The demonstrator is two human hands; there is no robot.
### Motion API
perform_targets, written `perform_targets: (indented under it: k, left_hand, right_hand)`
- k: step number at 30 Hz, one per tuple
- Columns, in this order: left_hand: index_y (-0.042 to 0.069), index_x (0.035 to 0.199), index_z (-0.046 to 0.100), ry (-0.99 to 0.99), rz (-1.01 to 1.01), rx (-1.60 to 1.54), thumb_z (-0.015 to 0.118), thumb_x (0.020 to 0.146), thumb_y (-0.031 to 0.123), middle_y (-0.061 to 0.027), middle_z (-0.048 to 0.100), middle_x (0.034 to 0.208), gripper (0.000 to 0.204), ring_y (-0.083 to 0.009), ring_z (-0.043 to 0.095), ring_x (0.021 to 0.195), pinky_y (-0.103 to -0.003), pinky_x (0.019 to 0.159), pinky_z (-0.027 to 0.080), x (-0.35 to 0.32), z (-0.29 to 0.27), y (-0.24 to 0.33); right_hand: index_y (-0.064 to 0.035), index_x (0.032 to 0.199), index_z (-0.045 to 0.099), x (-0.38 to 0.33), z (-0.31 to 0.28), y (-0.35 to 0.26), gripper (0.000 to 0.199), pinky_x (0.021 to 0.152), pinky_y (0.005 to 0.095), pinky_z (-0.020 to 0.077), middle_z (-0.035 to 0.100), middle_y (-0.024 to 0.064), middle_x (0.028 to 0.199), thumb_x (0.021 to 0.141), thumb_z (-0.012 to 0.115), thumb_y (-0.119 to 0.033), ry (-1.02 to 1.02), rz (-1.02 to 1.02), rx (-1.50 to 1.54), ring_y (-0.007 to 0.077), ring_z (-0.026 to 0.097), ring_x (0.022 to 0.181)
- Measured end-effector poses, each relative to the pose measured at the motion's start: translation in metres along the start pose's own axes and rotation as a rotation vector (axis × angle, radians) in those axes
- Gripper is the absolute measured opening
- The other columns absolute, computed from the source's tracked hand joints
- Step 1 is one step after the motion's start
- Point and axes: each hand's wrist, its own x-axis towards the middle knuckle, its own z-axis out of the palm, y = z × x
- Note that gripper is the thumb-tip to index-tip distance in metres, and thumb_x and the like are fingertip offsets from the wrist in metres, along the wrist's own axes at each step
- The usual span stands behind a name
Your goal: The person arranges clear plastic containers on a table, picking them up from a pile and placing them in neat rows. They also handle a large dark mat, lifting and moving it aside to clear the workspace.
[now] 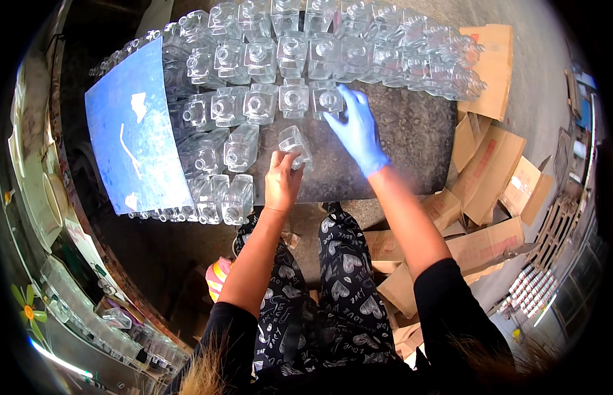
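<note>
Much looks done: rows (325,54) of glass stand beyond the fingers, while one bottle (290,138) seems left to place. It is clamped in the left hand (284,179), just past the fingertips, tilted, long axis running away and slightly leftward, neck apparently toward them. The gloved right hand's (359,131) fingers are apart beside an upright end bottle (327,101); contact is unclear.

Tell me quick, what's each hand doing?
Left hand: closed on a clear bottle.
Right hand: open, blue-gloved, beside another bottle; touching or not, can't tell.
</note>
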Motion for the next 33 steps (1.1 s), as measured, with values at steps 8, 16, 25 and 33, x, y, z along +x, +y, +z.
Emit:
perform_targets:
  k: [8, 16, 25, 33]
  left_hand:
    - [0.005, 0.108, 0.052, -0.053, 0.115, 0.094, 0.069, 0.071, 0.007, -0.0148, 0.065, 0.091, 0.041, -0.0305, 0.064, 0.075, -0.038, 0.064, 0.051, 0.016, 0.027, 0.059]
    - [0.008, 0.136, 0.039, -0.122, 0.215, -0.228, 0.071, 0.077, 0.015, -0.0159, 0.065, 0.104, 0.067, -0.0302, 0.062, 0.100, -0.042, 0.088, 0.047, 0.029, 0.016, 0.108]
    - [0.005, 0.125, 0.050, -0.318, -0.128, -0.135, 0.065, 0.082, 0.004, -0.0122, 0.066, 0.091, 0.046, -0.0218, 0.065, 0.083, -0.033, 0.077, 0.052, -0.079, 0.004, 0.017]
    - [0.002, 0.120, 0.054, -0.279, -0.332, -0.131, 0.064, 0.083, 0.005, -0.0119, 0.066, 0.088, 0.038, -0.0218, 0.067, 0.078, -0.031, 0.072, 0.054, -0.167, -0.051, -0.033]
  right_hand:
    - [-0.0107, 0.120, 0.054, -0.086, -0.033, -0.015, 0.048, 0.079, 0.0408, 0.0493, 0.057, 0.0152, 0.100, 0.073, 0.063, -0.003, -0.411, 0.163, 0.081, 0.0339, 0.059, 0.094]
    - [-0.0105, 0.092, 0.062, -0.067, -0.059, 0.029, 0.021, 0.056, 0.0380, 0.0514, 0.065, 0.0113, 0.079, 0.075, 0.073, -0.015, -0.005, 0.104, -0.118, 0.0302, 0.065, 0.068]
    - [-0.0111, 0.094, 0.060, -0.013, -0.043, 0.047, 0.021, 0.056, 0.0372, 0.0514, 0.066, 0.0099, 0.082, 0.079, 0.071, -0.021, 0.031, 0.049, -0.181, 0.0287, 0.065, 0.070]
    - [-0.0103, 0.109, 0.061, 0.002, -0.028, 0.068, 0.036, 0.066, 0.0351, 0.0520, 0.066, 0.0125, 0.086, 0.080, 0.073, -0.029, -0.003, 0.024, -0.213, 0.0247, 0.064, 0.072]
